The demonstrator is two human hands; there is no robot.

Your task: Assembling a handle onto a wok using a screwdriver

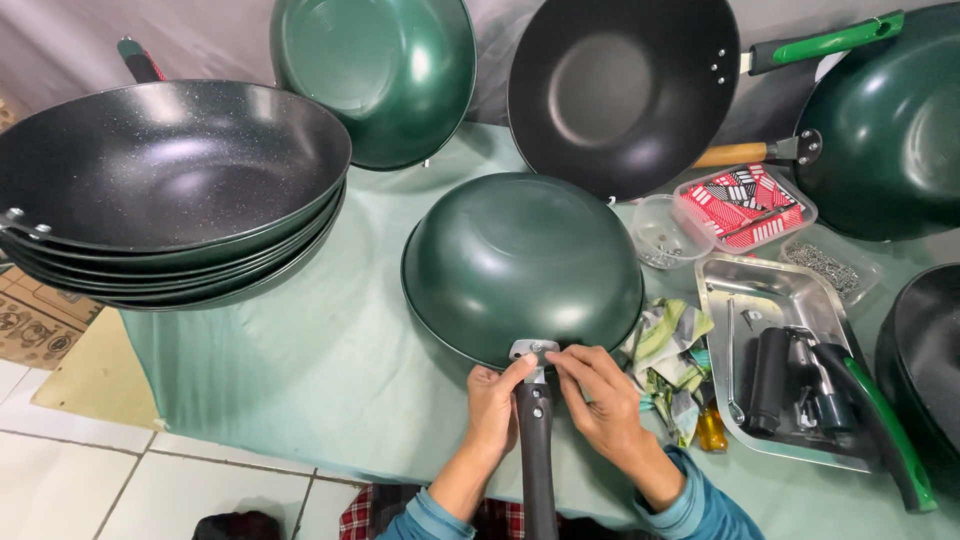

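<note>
Where the green cloth-covered bench (330,370) runs along its near edge, an upturned green wok (520,265) lies bottom-up, rim down on the cloth, and a dark handle (537,455) already sits against its metal bracket (534,350) at the rim. The left hand (493,400) is closed around the top of the handle just below the bracket, thumb pressed toward the metal; the right hand (598,395) is pinched shut at the bracket from the other side, fingertips touching it, though whether it grips a screw or small tool there I cannot tell. By the look of it the handle is placed and lined up, but the fastening seems not yet finished, since both hands are busy at the joint. The wok's long axis, bowl to handle, runs straight across the bench toward the person: the bowl points to the far edge, the handle overhangs the near edge between the sleeves. Toward the left end of the bench a stack of black woks (170,190) stands, each apparently handled; at the far edge two more woks lean upright. To the right, a steel tray (770,290) holds loose handles and tools, a crumpled rag (670,350) lies just beside the wok, and small tubs of hardware (660,235) sit beyond it.
</note>
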